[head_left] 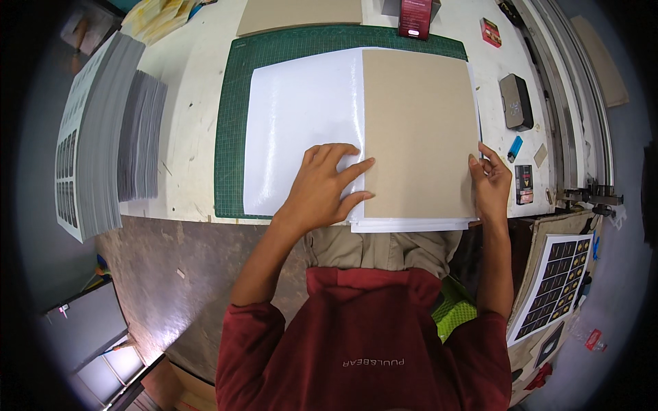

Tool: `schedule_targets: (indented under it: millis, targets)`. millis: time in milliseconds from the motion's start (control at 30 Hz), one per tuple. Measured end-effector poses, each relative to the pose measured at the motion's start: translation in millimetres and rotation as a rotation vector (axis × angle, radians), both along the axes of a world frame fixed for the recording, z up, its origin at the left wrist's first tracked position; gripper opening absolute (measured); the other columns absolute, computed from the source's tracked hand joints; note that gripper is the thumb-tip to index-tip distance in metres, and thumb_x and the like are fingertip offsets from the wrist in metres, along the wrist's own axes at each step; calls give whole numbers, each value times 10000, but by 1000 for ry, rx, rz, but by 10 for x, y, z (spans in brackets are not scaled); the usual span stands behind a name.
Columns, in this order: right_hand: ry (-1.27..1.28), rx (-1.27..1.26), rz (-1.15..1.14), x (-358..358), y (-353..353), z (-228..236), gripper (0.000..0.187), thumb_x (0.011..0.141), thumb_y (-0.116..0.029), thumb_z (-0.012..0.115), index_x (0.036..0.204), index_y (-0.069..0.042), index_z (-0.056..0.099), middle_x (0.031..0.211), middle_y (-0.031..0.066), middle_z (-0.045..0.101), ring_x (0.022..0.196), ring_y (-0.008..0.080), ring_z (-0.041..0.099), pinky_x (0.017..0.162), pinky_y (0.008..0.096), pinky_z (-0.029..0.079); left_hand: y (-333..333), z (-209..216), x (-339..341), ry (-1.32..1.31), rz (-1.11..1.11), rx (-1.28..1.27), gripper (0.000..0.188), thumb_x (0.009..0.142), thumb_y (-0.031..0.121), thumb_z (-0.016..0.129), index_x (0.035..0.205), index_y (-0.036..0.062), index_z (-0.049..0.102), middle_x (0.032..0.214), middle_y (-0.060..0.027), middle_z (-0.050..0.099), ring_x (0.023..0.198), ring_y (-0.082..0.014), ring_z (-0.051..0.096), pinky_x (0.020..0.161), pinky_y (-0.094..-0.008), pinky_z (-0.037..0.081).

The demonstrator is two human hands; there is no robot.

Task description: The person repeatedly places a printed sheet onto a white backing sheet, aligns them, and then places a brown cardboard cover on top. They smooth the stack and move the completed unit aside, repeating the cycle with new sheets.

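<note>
Firstly, far left: one tall stack of grey-edged paper sheets (103, 164), its outer face printed with small dark pictures; beside it, one shorter grey stack of paper (142, 137), on a white-topped desk (188, 103).

Next: one green gridded cutting mat (232, 137), beneath one glossy white sheet (301, 103).

Left hand (319, 185): fingers spread, unclenched, forefinger and thumb touching the left side of one rectangular beige cardboard panel (418, 123). Panel: flat, over white layers (411, 226) that jut past its lower edge and overhang the desk front.

Progress, as judged: panel laid on and roughly squared, alignment seemingly in hand; glossy white sheet to its left uncovered; whether anything is fixed down cannot be told.

One dark red shirt (370, 329), worn, pale lettering on the chest. One dark red box (415, 19), pale label near its lower end.

Right hand (493, 181): thumb at the panel's right edge, fingers curled beside it; whether they pinch it cannot be told.

Right side: one small red printed box (491, 32); one black clock (516, 103), faint lit digits; one blue lighter (515, 148); one small black packet (524, 184), printed.

Last: one white sheet with a dark printed grid (555, 284), writing too small to read.
</note>
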State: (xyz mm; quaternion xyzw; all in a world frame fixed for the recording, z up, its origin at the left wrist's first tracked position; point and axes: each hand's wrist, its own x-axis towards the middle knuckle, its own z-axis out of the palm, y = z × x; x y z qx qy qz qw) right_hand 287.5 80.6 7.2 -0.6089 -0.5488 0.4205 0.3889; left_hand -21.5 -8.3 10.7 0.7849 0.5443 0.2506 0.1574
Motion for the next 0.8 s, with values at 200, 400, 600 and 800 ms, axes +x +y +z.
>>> schedule_targets:
  millis: [200, 400, 600, 800]
  targets:
    - [-585, 263, 18, -58, -93, 137, 320, 907, -68, 645, 1200, 60, 640, 847, 134, 656, 722, 187, 617, 658, 293, 484, 2, 72, 33, 83, 0, -21, 492, 847, 356, 719, 1273, 120, 646, 1217, -129, 547, 1170, -307, 494, 1057, -480, 328]
    - [-695, 643, 312, -273, -298, 228, 324, 844, -102, 690, 1139, 26, 647, 991, 189, 636, 953, 352, 611, 886, 469, 456, 12, 155, 77, 119, 10, -48, 490, 850, 345, 710, 1276, 115, 637, 1224, -135, 537, 1191, -307, 492, 1102, -541, 282]
    - [-753, 663, 482, -538, -350, 117, 358, 871, -185, 686, 1162, 19, 639, 1016, 205, 655, 1023, 334, 626, 1080, 558, 343, -21, 227, 146, 169, 75, -23, 474, 816, 334, 745, 1222, 105, 656, 1269, -152, 529, 1242, -349, 465, 1104, -565, 274]
    - [-707, 578, 525, -462, -276, 180, 351, 873, -201, 683, 1134, 32, 651, 1003, 216, 670, 1003, 326, 647, 1124, 577, 303, -665, -97, 136, -26, 366, 70, 610, 709, 262, 781, 1259, 68, 600, 1460, -267, 388, 1374, -471, 329, 1130, -628, 193]
